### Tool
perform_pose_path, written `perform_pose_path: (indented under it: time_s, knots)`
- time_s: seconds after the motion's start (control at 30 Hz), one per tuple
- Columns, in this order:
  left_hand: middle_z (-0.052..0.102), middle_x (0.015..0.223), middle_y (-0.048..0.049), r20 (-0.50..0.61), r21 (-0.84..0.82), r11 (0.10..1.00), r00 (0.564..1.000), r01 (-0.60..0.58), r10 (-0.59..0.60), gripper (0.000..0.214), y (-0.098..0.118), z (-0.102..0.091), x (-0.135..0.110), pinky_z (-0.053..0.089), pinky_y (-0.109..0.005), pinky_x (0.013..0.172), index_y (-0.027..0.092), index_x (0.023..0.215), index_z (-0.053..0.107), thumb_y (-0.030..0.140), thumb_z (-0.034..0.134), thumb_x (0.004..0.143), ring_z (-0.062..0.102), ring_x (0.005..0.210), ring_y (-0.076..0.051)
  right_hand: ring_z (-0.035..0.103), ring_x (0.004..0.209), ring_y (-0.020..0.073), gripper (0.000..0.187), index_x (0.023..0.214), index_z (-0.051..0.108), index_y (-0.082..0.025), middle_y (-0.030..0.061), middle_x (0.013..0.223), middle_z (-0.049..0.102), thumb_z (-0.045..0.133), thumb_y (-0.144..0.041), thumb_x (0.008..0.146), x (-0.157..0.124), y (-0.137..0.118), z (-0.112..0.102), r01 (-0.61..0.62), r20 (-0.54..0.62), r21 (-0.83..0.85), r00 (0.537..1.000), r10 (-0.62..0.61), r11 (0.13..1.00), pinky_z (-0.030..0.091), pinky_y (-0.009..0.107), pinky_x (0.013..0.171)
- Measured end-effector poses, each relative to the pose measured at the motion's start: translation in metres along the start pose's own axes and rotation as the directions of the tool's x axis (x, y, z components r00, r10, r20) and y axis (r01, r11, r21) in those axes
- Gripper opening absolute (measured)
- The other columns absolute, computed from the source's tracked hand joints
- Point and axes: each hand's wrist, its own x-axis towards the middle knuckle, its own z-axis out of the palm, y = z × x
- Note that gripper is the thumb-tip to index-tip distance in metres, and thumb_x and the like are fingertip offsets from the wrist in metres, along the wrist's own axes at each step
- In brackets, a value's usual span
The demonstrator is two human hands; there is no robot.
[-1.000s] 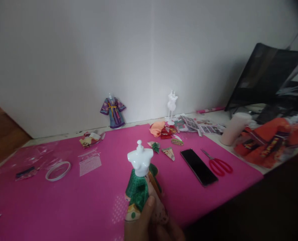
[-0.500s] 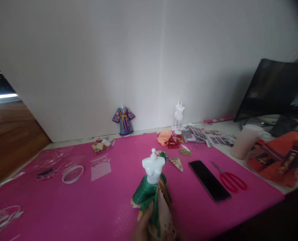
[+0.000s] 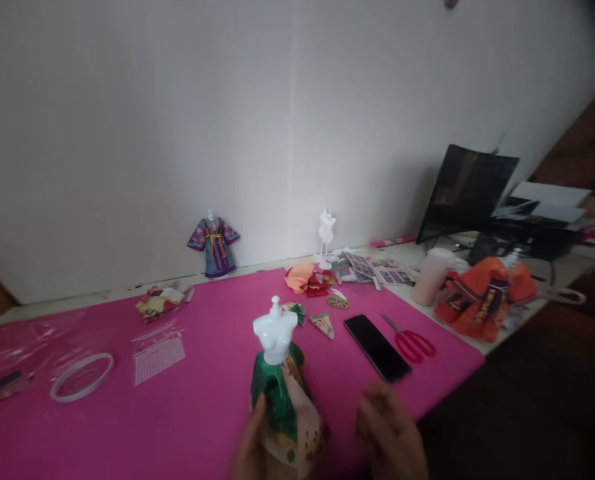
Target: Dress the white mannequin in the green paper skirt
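A small white dress-form torso [image 3: 274, 333] wears a green and cream patterned doll skirt [image 3: 280, 403]. My left hand [image 3: 251, 433] grips the skirt from its lower left, thumb on the green cloth. To the right of the skirt and apart from it is my right hand [image 3: 390, 430], smeared by motion. Its fingers look bent, but whether they hold anything cannot be made out. Beyond that hand lie a black phone [image 3: 377, 347] and red-handled scissors [image 3: 410, 339]. Cloth scraps [image 3: 322, 324] rest behind the torso on the pink mat [image 3: 212, 400].
By the wall stand a doll robe in purple and blue [image 3: 218, 245] and a white doll stand [image 3: 326, 233]. A tape roll [image 3: 82, 377] lies left. At right are a pale cylinder [image 3: 432, 277], an orange doll garment [image 3: 482, 300] and a monitor [image 3: 465, 193].
My view has turned right, so the scene sits further left. My right hand has come into view beside the skirt. The skirt stays in my left hand.
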Motion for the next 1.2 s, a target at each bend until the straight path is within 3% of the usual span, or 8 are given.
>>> perform_pose_path:
  time_s: [0.1,0.23,0.43,0.63,0.8,0.9,1.03,1.2]
  knots:
    - [0.078,0.093,-0.0082,0.060,-0.049,0.999,0.998,0.014,-0.011,0.027,0.000,0.012,0.000,0.053,-0.036,0.086,0.021,0.105,0.074,0.037,0.069,0.083,0.072,0.090,-0.025,0.064,0.085,0.0183,0.026,0.096,0.065,-0.023,0.0019,0.088,0.067,0.076,-0.037,0.077,0.027,-0.024,0.021,0.208,0.159,-0.096,0.969,-0.191,0.973,0.053,0.027,0.076]
    - [0.078,0.094,-0.0056,0.057,-0.178,0.984,0.998,-0.011,0.022,0.017,0.001,0.017,0.001,0.053,-0.028,0.086,0.020,0.099,0.075,0.020,0.061,0.090,0.073,0.085,-0.017,0.050,0.125,0.0253,0.042,0.122,0.061,-0.022,0.0093,0.131,0.057,0.070,-0.032,0.082,0.052,-0.047,0.049,0.368,0.559,-0.236,0.808,-0.185,0.899,0.036,0.040,0.108]
    - [0.078,0.087,-0.0091,-0.072,-0.081,0.993,0.994,-0.091,0.085,0.017,-0.006,0.011,0.002,0.055,-0.034,0.080,0.015,0.097,0.076,0.025,0.068,0.086,0.074,0.082,-0.023,0.058,0.114,0.0255,0.040,0.120,0.063,-0.020,0.0075,0.119,0.066,0.069,-0.030,0.082,0.066,-0.058,0.085,0.378,0.757,-0.250,0.650,-0.063,0.892,0.041,0.041,0.103]
    - [0.077,0.089,-0.0088,-0.142,0.023,0.973,0.963,-0.228,0.229,0.030,-0.022,0.013,0.004,0.055,-0.042,0.079,0.021,0.102,0.074,0.041,0.073,0.080,0.072,0.092,-0.031,0.065,0.091,0.0215,0.022,0.100,0.071,-0.019,0.0029,0.095,0.073,0.067,-0.031,0.082,0.066,-0.059,0.100,0.418,0.719,-0.326,0.692,-0.065,0.848,0.050,0.033,0.084]
    - [0.076,0.079,-0.0093,-0.163,0.043,0.982,0.969,-0.182,0.186,0.024,-0.020,0.025,0.001,0.055,-0.041,0.077,0.016,0.090,0.074,0.037,0.075,0.078,0.073,0.087,-0.031,0.065,0.086,0.0219,0.022,0.099,0.072,-0.018,0.0037,0.091,0.073,0.067,-0.031,0.082,0.068,-0.058,0.096,0.450,0.725,-0.360,0.687,-0.059,0.817,0.049,0.034,0.081]
    - [0.077,0.080,-0.0068,-0.224,0.125,0.948,0.923,-0.292,0.313,0.012,-0.016,0.024,-0.001,0.055,-0.036,0.076,0.018,0.087,0.074,0.025,0.076,0.077,0.073,0.081,-0.026,0.065,0.083,0.0214,0.021,0.096,0.072,-0.017,0.0042,0.089,0.073,0.067,-0.033,0.082,0.068,-0.058,0.092,0.432,0.724,-0.353,0.688,-0.050,0.830,0.049,0.033,0.078]
    - [0.077,0.084,-0.0034,-0.248,0.269,0.864,0.836,-0.426,0.489,0.022,-0.016,0.015,-0.002,0.054,-0.030,0.080,0.022,0.098,0.074,0.021,0.075,0.076,0.072,0.091,-0.024,0.065,0.084,0.0210,0.018,0.091,0.070,-0.018,0.0032,0.084,0.071,0.067,-0.034,0.083,0.067,-0.060,0.087,0.391,0.725,-0.344,0.689,-0.024,0.854,0.050,0.031,0.077]
    - [0.078,0.081,-0.0022,-0.257,0.335,0.834,0.809,-0.439,0.529,0.041,-0.024,0.006,-0.004,0.054,-0.029,0.077,0.024,0.112,0.070,0.025,0.078,0.071,0.071,0.094,-0.027,0.065,0.093,0.0227,0.022,0.104,0.069,-0.019,0.0035,0.096,0.072,0.065,-0.027,0.084,0.067,-0.070,0.077,0.366,0.779,-0.333,0.626,0.036,0.869,0.049,0.033,0.085]
